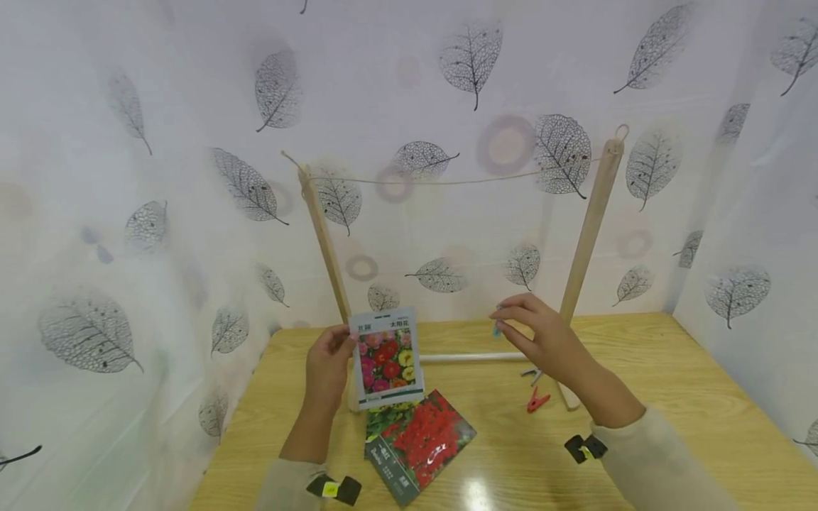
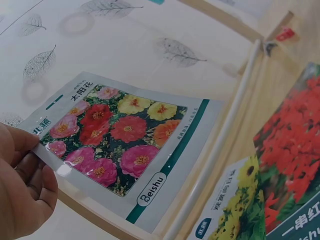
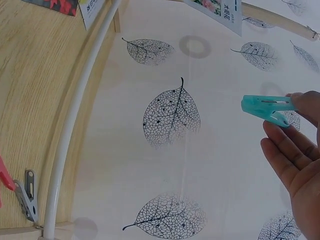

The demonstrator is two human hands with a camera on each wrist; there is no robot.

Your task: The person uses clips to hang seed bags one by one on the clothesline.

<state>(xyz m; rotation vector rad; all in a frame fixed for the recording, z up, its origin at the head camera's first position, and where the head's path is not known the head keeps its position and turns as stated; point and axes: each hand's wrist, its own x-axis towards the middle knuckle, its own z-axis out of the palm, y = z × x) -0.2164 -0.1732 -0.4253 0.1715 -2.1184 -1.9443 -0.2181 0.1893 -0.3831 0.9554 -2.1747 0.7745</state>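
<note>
1. At six o'clock in the head view, the left hand (image 1: 326, 363) pinches the flower packet (image 1: 388, 360) by its edge, probably keeping its face uncovered.
2. At four, the right hand (image 1: 542, 338) pinches the teal clip's (image 3: 257, 105) handles, presumably leaving its nose free.

Opening between left post (image 1: 324, 245) and right post (image 1: 591, 231): wide, passable between string (image 1: 447, 183) on top and white rod (image 1: 473, 358) low near table (image 1: 677, 383) back edge; curtain (image 1: 460, 234) behind. In head view, left hand (image 1: 327, 365) plus held packet (image 1: 388, 358) block its lower left, right hand (image 1: 543, 337) its lower right. Right post to right edge: room. Left post to left edge: narrower. Red clip (image 1: 538, 402), grey clip (image 1: 532, 373) beside right post's foot. Loose packets (image 1: 434, 440) obstruct toward front edge.
</note>
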